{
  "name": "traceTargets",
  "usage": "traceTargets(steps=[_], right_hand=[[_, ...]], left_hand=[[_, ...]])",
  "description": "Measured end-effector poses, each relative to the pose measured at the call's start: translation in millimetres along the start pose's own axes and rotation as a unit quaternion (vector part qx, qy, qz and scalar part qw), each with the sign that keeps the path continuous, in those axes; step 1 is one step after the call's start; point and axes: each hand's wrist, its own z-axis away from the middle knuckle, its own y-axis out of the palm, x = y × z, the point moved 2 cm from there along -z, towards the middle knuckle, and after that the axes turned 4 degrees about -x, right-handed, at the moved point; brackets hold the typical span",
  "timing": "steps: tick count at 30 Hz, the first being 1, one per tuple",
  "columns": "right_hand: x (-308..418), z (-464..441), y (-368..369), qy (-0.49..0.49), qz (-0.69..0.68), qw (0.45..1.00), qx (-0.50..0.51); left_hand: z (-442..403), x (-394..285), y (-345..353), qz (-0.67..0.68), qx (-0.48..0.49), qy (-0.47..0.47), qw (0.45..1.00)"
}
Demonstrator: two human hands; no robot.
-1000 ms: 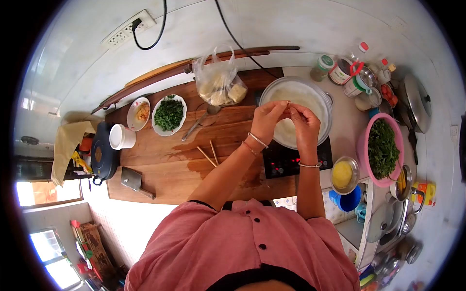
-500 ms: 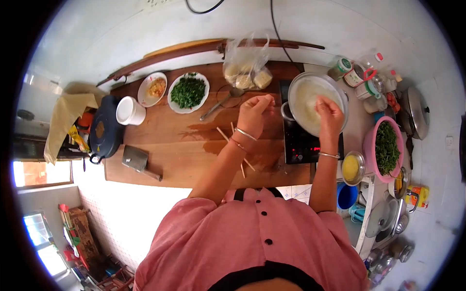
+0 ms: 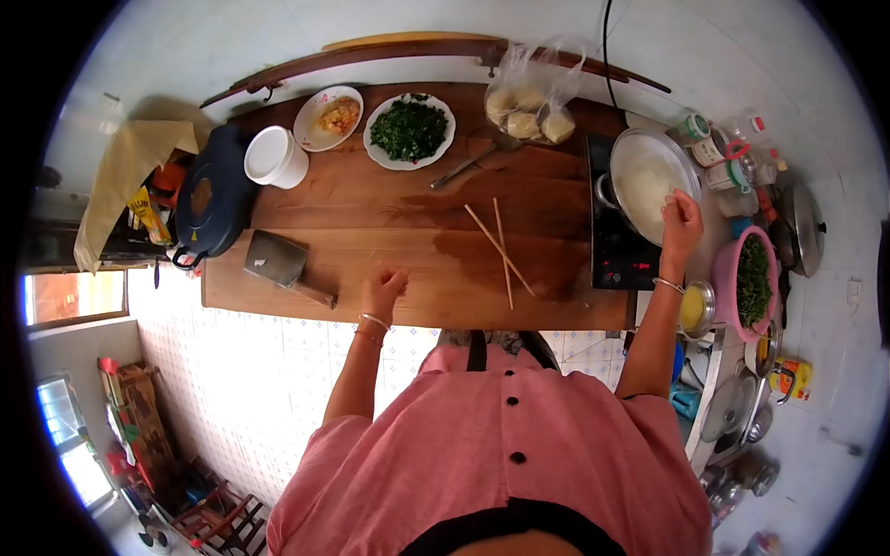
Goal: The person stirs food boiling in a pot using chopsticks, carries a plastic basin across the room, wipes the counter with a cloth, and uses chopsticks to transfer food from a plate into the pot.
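My right hand point(image 3: 682, 221) is at the near right rim of a metal pot point(image 3: 654, 181) holding pale, cloudy liquid. Its fingers are curled together, and whatever they hold is hidden. The pot stands on a black induction cooker point(image 3: 612, 252) with a red lit display. Low over the table's front edge is my left hand point(image 3: 384, 289), its fingers bent closed; I cannot make out anything in them. Left of it lies a cleaver point(image 3: 276, 259) with its handle towards the hand. Two crossed chopsticks point(image 3: 503, 248) rest on the wood between my hands.
Along the back stand a white tub point(image 3: 276, 157), a plate of chopped greens point(image 3: 408, 132), a bowl of chopped bits point(image 3: 336, 115), a spatula-like utensil point(image 3: 473, 162) and a bag of pale chunks point(image 3: 528, 113). Jars point(image 3: 728, 173) and a pink basin of greens point(image 3: 753, 283) are at right.
My left hand has moved left and down, from near the pot to beside the cleaver. My right hand stays over the pot, now nearer its rim. The camera view has shifted.
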Motion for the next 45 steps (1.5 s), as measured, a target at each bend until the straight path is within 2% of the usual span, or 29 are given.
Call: traceTargets(steps=[1, 3, 5, 8, 10, 14, 16, 17, 19, 23, 24, 26, 27, 29, 30, 31, 32, 34, 35, 37, 38, 41, 42, 44, 45], right_hand=[[4, 8, 3, 0.088, -0.033, 0.995, 0.019], [8, 18, 9, 0.085, -0.007, 0.996, 0.031], [8, 18, 14, 0.079, 0.013, 0.996, 0.04], [5, 9, 16, 0.068, -0.022, 0.997, 0.038], [11, 3, 17, 0.007, 0.077, 0.996, 0.038], [12, -5, 18, -0.075, 0.108, 0.991, -0.011], [12, -6, 14, 0.018, 0.019, 0.998, 0.061], [13, -9, 9, 0.016, 0.022, 0.998, 0.055], [16, -14, -2, 0.075, 0.043, 0.995, 0.049], [-1, -34, -32, -0.044, 0.139, 0.988, 0.044], [-8, -39, -39, -0.042, 0.139, 0.988, 0.041], [-17, -44, -47, -0.208, 0.173, 0.962, -0.03], [-21, -47, -49, -0.207, 0.171, 0.963, -0.028], [-37, -50, -47, -0.072, 0.036, 0.996, 0.024], [-34, -44, -43, -0.069, 0.032, 0.997, 0.033], [-27, -35, -34, 0.022, 0.02, 0.996, 0.08], [-22, -24, -21, 0.112, 0.009, 0.986, 0.126], [-19, 4, 10, -0.094, 0.043, 0.983, 0.152], [-19, 20, 25, -0.091, 0.03, 0.975, 0.201], [-10, 55, 54, -0.05, -0.035, 0.954, 0.294], [-6, 69, 64, -0.04, -0.023, 0.946, 0.32], [3, 105, 84, -0.008, -0.052, 0.919, 0.391], [4, 114, 90, -0.01, -0.053, 0.917, 0.395], [0, 133, 101, -0.107, -0.025, 0.921, 0.374], [-6, 141, 107, -0.11, -0.026, 0.92, 0.376]], left_hand=[[4, 12, -14, 0.002, -0.001, -0.005, 1.0], [12, 26, -34, -0.078, -0.012, 0.014, 0.997], [16, 30, -41, -0.053, -0.012, -0.013, 0.998], [20, 20, -27, -0.016, -0.018, 0.025, 0.999], [18, 4, -3, 0.016, 0.011, 0.028, 0.999], [19, -26, 63, 0.105, 0.061, 0.023, 0.992], [24, -41, 99, 0.146, 0.132, 0.028, 0.98], [25, -43, 115, 0.146, 0.139, 0.029, 0.979], [27, -49, 143, 0.149, 0.173, 0.044, 0.972], [32, -54, 180, 0.143, 0.158, 0.037, 0.976], [32, -50, 185, 0.148, 0.152, 0.021, 0.977], [29, -44, 187, 0.152, 0.143, 0.006, 0.978], [30, -42, 184, 0.148, 0.153, -0.007, 0.977], [33, -34, 183, 0.142, 0.152, -0.024, 0.978], [34, -33, 183, 0.092, 0.121, 0.036, 0.988], [34, -32, 184, 0.04, 0.088, 0.094, 0.991], [34, -30, 187, 0.039, 0.079, 0.093, 0.992], [32, -35, 194, 0.022, 0.023, 0.247, 0.969], [30, -37, 194, 0.021, 0.015, 0.247, 0.969], [26, -45, 197, -0.091, 0.045, 0.203, 0.974], [27, -48, 201, -0.044, 0.048, 0.135, 0.989], [5, -32, 203, -0.077, 0.055, 0.119, 0.988], [8, -32, 205, -0.053, 0.008, 0.173, 0.983], [1, -20, 203, -0.031, -0.005, 0.204, 0.978], [-2, -17, 200, -0.011, -0.013, 0.236, 0.972]])
